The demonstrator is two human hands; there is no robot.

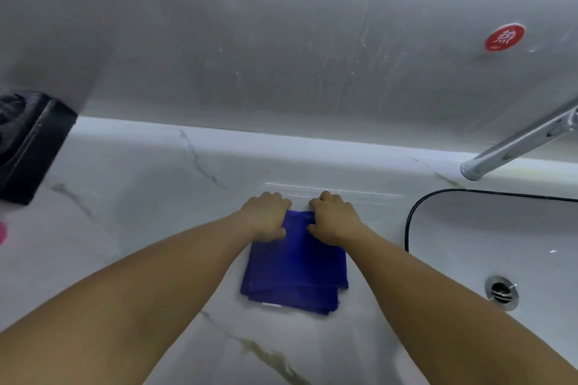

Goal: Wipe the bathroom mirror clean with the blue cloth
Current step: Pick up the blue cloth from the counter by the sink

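The blue cloth (pixel 294 269) is laid flat on the marbled countertop (pixel 140 197), folded into a rough square of several layers, with a small white tag visible at its near edge. It is positioned just to the left of the basin (pixel 500 228) and is not in contact with it.

2 bare hands are placed on the far edge of the cloth. The left hand (pixel 266 217) is set on the far left corner and the right hand (pixel 336 219) on the far right corner, with a narrow gap left between them. The fingers of both hands are curled downward over the edge, and the fabric is gripped at each corner; the fingertips are hidden beneath the knuckles.

A chrome tap (pixel 513 144) is angled over the basin, and 1 drain (pixel 501 292) is seen in its floor. A round red sticker (pixel 504 37) is fixed to the streaked grey wall (pixel 250 40). A black box (pixel 28 147) is located at the far left.
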